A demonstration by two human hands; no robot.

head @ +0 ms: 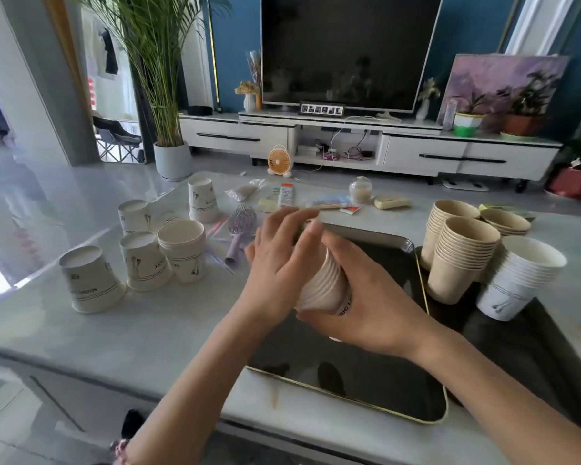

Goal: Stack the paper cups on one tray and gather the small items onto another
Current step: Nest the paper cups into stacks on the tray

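Both of my hands hold a stack of white paper cups (322, 286) above the black tray (366, 387) in front of me. My left hand (279, 260) wraps its left side and top; my right hand (366, 297) grips its right side and bottom. Several white cups stand upside down on the table at left (91, 280), beside one short upright stack (183, 250). On a second black tray (524, 340) at right stand kraft cup stacks (460, 260) and a white cup stack (520, 280). Small items lie at the back: a purple hairbrush (240, 229), packets (285, 194), a soap bar (391, 203).
The table edge runs close to my body. A small jar (360, 191) stands at the back of the table. Beyond it are a TV stand (366, 139), a small fan (279, 161) on the floor and a potted palm (171, 156) at left.
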